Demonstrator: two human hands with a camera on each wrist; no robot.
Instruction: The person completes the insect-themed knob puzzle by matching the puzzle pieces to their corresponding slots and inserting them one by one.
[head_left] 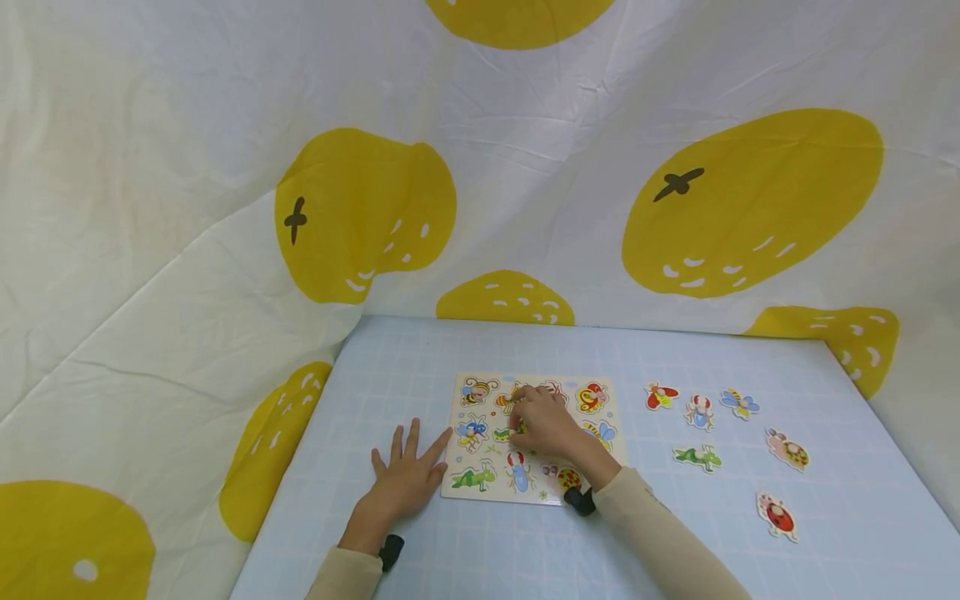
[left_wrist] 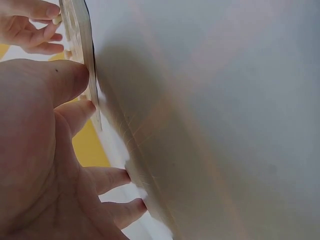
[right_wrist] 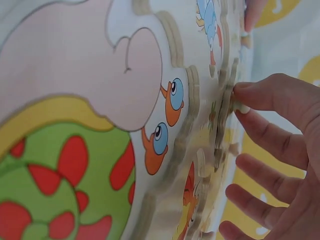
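Note:
A wooden peg puzzle board [head_left: 491, 495] printed with bugs lies flat on the table. Over its middle, my right hand [head_left: 551, 425] pinches a small knob [right_wrist: 242, 106] of a puzzle piece between thumb and index finger, the other fingers loosely bent. Most of that piece is hidden; a bit of green caterpillar [head_left: 502, 434] shows beside the fingertips. My left hand [head_left: 405, 483] lies spread at the board's left side. In the left wrist view its thumb [left_wrist: 75, 80] and index finger touch the board's edge, while other fingertips rest on the table.
Right of the board lie loose knobbed pieces: a red-winged bug [head_left: 661, 397], a stag beetle [head_left: 700, 412], a blue-winged insect [head_left: 740, 404], a grasshopper [head_left: 697, 457], a snail [head_left: 787, 450] and a ladybug [head_left: 777, 517]. A white cloth with yellow fruit [head_left: 750, 208] hangs behind.

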